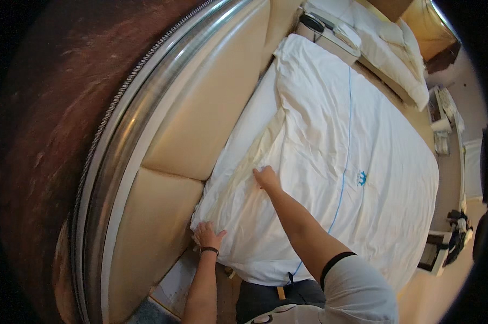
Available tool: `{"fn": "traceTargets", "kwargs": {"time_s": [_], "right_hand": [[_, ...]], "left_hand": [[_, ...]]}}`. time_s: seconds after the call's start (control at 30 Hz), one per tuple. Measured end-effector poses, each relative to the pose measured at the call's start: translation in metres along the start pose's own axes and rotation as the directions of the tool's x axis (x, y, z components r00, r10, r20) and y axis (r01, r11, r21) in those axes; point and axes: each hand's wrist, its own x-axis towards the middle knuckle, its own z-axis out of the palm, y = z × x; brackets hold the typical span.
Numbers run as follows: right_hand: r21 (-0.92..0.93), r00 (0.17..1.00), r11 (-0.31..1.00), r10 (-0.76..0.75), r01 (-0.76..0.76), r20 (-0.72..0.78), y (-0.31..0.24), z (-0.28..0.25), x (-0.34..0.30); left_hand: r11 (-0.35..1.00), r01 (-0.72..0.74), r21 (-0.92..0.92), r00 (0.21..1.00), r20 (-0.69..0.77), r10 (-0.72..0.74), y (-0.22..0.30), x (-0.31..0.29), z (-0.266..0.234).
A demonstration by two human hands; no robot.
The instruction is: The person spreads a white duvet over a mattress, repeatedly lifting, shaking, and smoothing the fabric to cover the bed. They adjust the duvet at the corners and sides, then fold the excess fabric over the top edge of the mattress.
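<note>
White duvet (330,140) covers the bed, long axis running away from both hands toward the far nightstand (330,29). A thin blue stripe (348,135) follows that same axis, to the right of the right hand, with a small blue emblem (362,178) beside it. Padded cream headboard (201,108) curves along the left of both hands; the duvet's folded top edge lies against it, bunched and creased between the hands. Beyond the headboard, a silver trim band and dark reddish wall (44,135). A second bed with white bedding (395,59) sits far beyond the hands, past the nightstand. Open floor strip to the far right of the bed.

Right hand (265,177): palm down, fingers curled on the creased fold; whether it pinches cloth, cannot tell. Left hand (207,235): fingers spread, pressing the duvet's near corner by the headboard, a dark wristband (209,250) just behind it.
</note>
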Motion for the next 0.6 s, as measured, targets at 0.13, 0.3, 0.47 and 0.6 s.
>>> {"fn": "traceTargets", "kwargs": {"time_s": [0.13,0.3,0.47,0.6], "right_hand": [[0.542,0.926,0.826,-0.311,0.154,0.212,-0.033,0.044,0.019],[0.646,0.856,0.724,-0.472,0.241,0.210,-0.113,0.090,0.000],[0.108,0.932,0.927,-0.352,0.360,-0.087,-0.029,0.112,0.027],[-0.161,0.916,0.934,-0.349,0.320,-0.200,-0.016,0.084,-0.028]], "left_hand": [[0.911,-0.350,0.219,0.917,-0.118,0.381,-0.028,0.044,0.021],[0.957,-0.171,-0.233,0.957,-0.269,0.106,-0.052,0.054,0.037],[0.930,-0.179,-0.321,0.983,-0.105,0.153,-0.001,0.074,-0.003],[0.945,-0.097,-0.312,0.970,0.185,0.161,0.028,0.057,-0.016]]}}
